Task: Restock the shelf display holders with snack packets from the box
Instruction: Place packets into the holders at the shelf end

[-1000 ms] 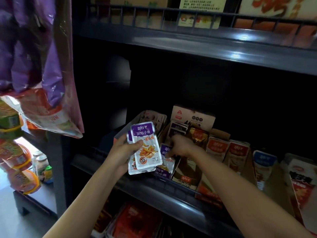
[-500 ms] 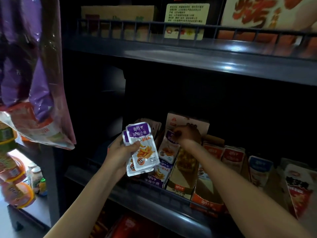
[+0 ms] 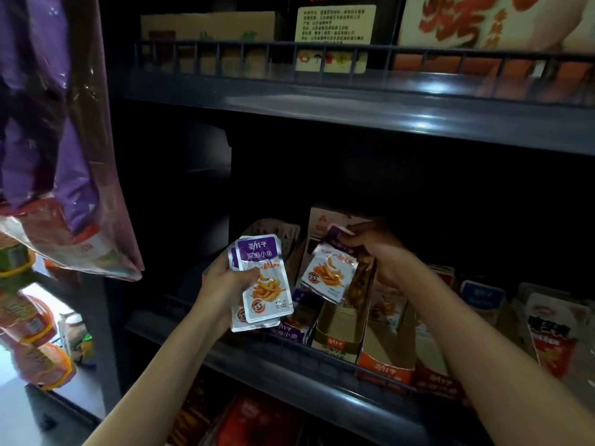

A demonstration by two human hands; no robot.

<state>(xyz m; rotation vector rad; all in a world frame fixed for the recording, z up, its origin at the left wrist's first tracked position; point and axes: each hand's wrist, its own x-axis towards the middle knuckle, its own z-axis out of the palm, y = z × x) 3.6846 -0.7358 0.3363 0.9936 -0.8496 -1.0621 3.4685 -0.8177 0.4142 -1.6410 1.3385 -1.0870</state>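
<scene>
My left hand (image 3: 225, 281) grips a small stack of purple-and-silver snack packets (image 3: 264, 281) in front of the middle shelf. My right hand (image 3: 376, 252) pinches one more purple-and-silver packet (image 3: 328, 272) by its top edge, holding it above the cardboard display holders. A purple holder (image 3: 289, 329) and a beige holder (image 3: 338, 336) stand side by side on the shelf just below the hands. An orange holder (image 3: 384, 365) stands to their right. Several more packets stand at the back left (image 3: 277, 230).
The dark shelf rail (image 3: 289, 358) runs along the front of the holders. More holders with blue and red packets (image 3: 483, 300) fill the shelf to the right. A large purple bag (image 3: 64, 156) hangs at the left. Boxes sit on the upper shelf (image 3: 322, 88).
My right hand has lifted one packet up out of the holders and now holds it in the air. My left hand has kept its stack almost still.
</scene>
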